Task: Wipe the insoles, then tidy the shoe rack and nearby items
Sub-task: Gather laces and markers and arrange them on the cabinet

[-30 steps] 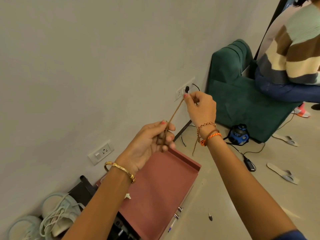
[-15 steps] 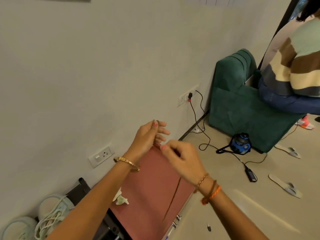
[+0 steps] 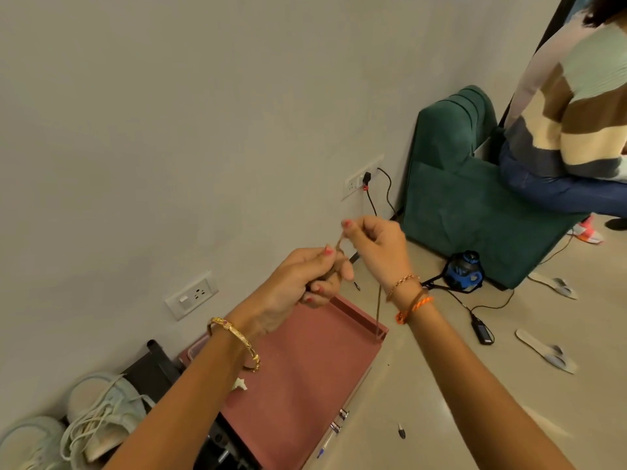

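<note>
Nearby, pale sneakers (image 3: pixel 84 425) beside red rack top (image 3: pixel 298 385).

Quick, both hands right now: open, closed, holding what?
Left hand: closed, gripping the brown lace.
Right hand: closed, pinching the same brown lace higher up; its free end hangs down past the wrist.

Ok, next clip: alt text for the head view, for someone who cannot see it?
Two bare hands hold a thin brown cord above a pink-topped shoe rack: the left hand grips one part, the right hand pinches it higher up. Pale sneakers lie at lower left; a second person sits on a green sofa.
</note>
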